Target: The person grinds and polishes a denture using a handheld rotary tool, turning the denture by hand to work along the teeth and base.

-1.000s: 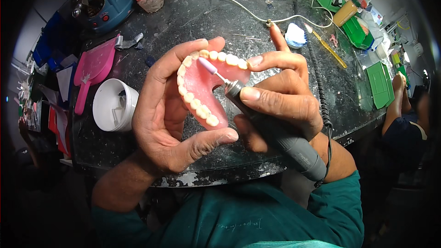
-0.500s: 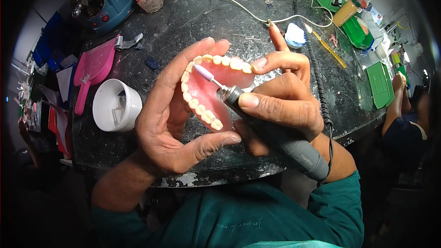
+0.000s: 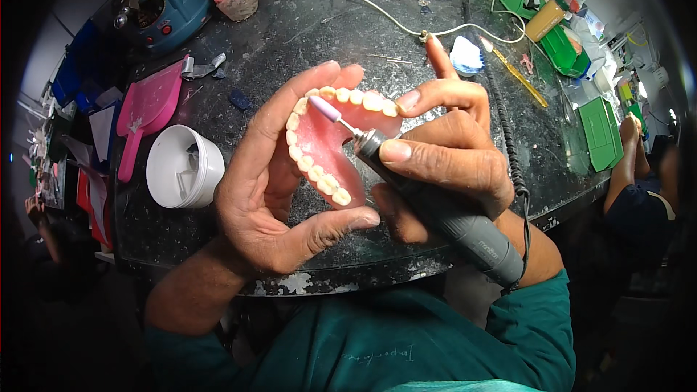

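Only a slight shift is seen since half a second ago: the lilac bit (image 3: 324, 109) is carried a little higher in view, while the denture (image 3: 319, 138) is held almost unchanged. Denture is located above the tabletop (image 3: 319, 33), teeth facing the camera, cradled in the left grip (image 3: 254, 181); fingers are curled behind its outer side, thumb placed near its lower end. Handpiece (image 3: 465, 232) is clasped pen-like in the right grip (image 3: 457, 160), closed around the barrel; one fingertip is rested on the denture's far right end. Bit is aimed at the pink inner surface behind the front teeth; whether contact is made cannot be told. Step in hand is judged to be grinding or smoothing that surface. For the next move, a steady brace and a light sweep along the pink seem called for, teeth edges kept clear. White tub (image 3: 209, 167) is left beside the left grip.
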